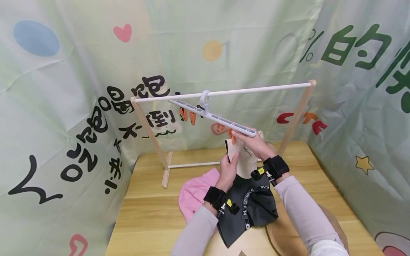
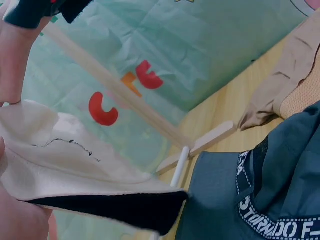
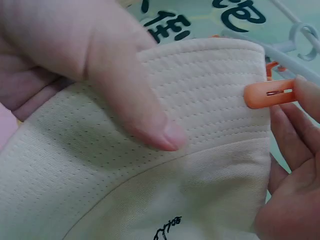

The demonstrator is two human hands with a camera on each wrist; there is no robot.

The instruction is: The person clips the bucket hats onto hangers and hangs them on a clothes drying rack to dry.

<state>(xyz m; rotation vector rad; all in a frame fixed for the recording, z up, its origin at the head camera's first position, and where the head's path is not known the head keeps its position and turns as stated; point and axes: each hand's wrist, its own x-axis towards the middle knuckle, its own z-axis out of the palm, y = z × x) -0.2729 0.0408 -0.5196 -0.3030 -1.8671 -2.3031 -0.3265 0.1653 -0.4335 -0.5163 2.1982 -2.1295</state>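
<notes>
A cream bucket hat (image 1: 246, 160) with a stitched brim, black inside and small script hangs below one end of a pale hanger (image 1: 221, 121). My left hand (image 1: 228, 170) pinches the hat's brim, its thumb lying flat on the stitching in the right wrist view. My right hand (image 1: 254, 144) is above, at the hanger's near end. It pinches the tail of an orange clip (image 3: 267, 94) whose nose overlaps the brim edge. In the left wrist view the hat (image 2: 65, 155) shows its dark opening, and part of my left hand (image 2: 22, 215) is cut off.
The hanger hooks over the white rod (image 1: 259, 89) of a wooden-legged rack. More orange clips (image 1: 192, 118) hang from its far half. Below lie a pink hat (image 1: 195, 192), a dark grey cap (image 1: 235, 220) with a lettered strap, and a brown hat (image 1: 283, 227) on the wooden table (image 1: 144, 213).
</notes>
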